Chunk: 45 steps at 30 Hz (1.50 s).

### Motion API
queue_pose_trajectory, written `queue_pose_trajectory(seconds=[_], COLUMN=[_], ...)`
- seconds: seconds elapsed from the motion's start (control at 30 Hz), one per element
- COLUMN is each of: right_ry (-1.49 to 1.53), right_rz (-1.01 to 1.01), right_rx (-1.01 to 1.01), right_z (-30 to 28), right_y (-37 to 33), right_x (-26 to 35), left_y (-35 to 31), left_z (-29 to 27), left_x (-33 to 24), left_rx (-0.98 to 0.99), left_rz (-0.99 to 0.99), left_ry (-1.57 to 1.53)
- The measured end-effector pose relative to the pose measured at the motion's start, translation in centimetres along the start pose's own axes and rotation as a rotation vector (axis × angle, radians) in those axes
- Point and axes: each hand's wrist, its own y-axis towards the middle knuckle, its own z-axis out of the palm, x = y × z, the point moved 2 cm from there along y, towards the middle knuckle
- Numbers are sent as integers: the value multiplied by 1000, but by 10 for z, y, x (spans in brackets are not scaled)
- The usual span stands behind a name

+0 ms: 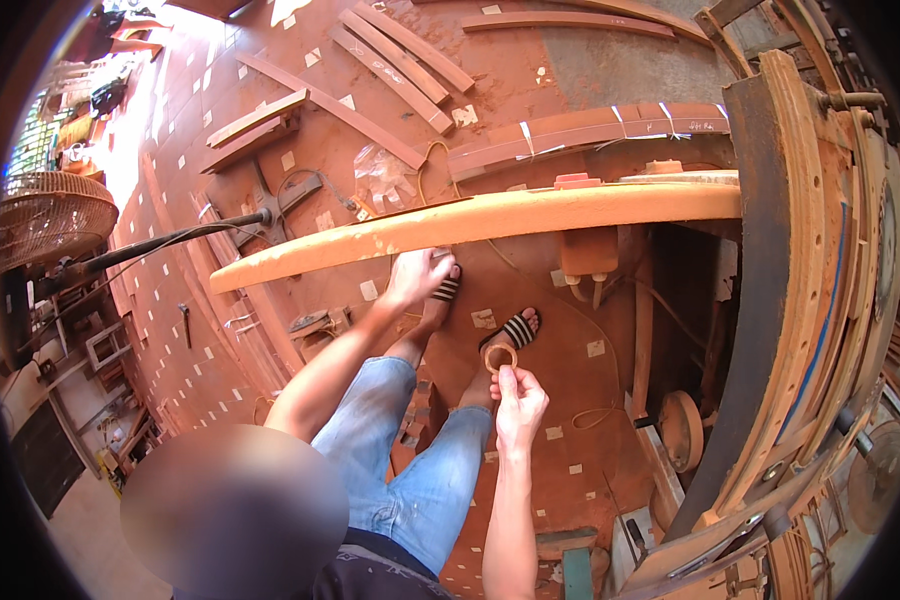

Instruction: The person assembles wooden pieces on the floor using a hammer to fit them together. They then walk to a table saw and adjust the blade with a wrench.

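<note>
My right hand (pixel 520 405) is raised above the floor in front of my right leg. Its thumb and fingers pinch a small brown ring (pixel 501 357), held upright with its hole showing; its material is hard to tell. My left hand (pixel 420 277) is at the near edge of a long, orange-brown dusty slab (pixel 370 238), just below it. Its fingers are curled in, and whatever they may hold is hidden. Small red blocks (pixel 577 181) sit on the slab's far side.
A tall wood-and-metal machine frame (pixel 785 260) stands at the right, with a wheel (pixel 681 432) low beside it. Wooden planks (pixel 395 65) and a cable (pixel 610 410) lie on the reddish floor. A fan (pixel 55 220) stands at the left. A blurred patch hides the lower left.
</note>
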Motion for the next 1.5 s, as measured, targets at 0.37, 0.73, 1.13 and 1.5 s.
queue_pose_trajectory(seconds=[0.37,0.73,1.13,1.5], right_ry=[-84,-94,-87,175], right_rz=[9,-35,62,-380], right_rx=[-18,-4,154,19], right_z=[-1,133,163,-22], right_y=[31,185,154,-73], right_x=[-33,-55,-12,145], left_y=[68,2,-53,-101], left_z=[21,-15,-106,-151], left_x=[69,105,-4,-267], left_rx=[57,52,115,460], left_rz=[-129,-330,-740,-322], left_ry=[386,-44,-846,-910])
